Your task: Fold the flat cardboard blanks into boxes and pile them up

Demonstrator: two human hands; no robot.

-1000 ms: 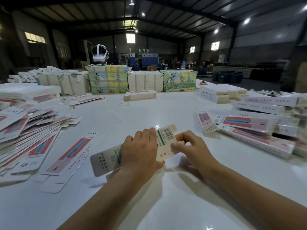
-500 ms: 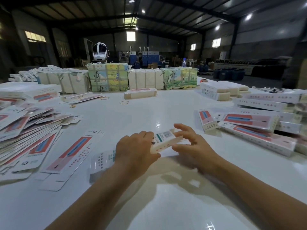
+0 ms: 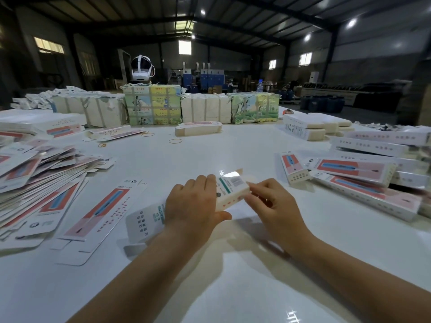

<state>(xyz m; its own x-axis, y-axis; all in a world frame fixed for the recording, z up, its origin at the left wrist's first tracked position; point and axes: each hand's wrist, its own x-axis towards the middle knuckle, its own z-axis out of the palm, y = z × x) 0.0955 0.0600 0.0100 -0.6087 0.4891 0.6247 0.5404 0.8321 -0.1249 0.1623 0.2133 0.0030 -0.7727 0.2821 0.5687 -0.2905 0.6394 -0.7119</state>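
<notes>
I hold a long white cardboard box (image 3: 231,190) with a barcode above the middle of the table. My left hand (image 3: 193,203) grips it around its middle, thumb underneath. My right hand (image 3: 270,203) has its fingers curled at the box's far end, where the end flap sits. A single flat blank (image 3: 100,208) with a red and blue print lies to the left. A fanned heap of flat blanks (image 3: 32,178) covers the left side. Folded boxes (image 3: 363,180) are piled at the right.
The white table (image 3: 233,287) is glossy. Strapped bundles (image 3: 151,106) line its far edge, with a white headset (image 3: 141,68) on top. One folded box (image 3: 198,128) and loose rubber bands (image 3: 175,141) lie mid-table. More white boxes (image 3: 310,128) stand at the back right.
The box has tipped from showing its printed face to lying flatter and pointing away. My right hand has moved onto its far end, and the end flap has gone down.
</notes>
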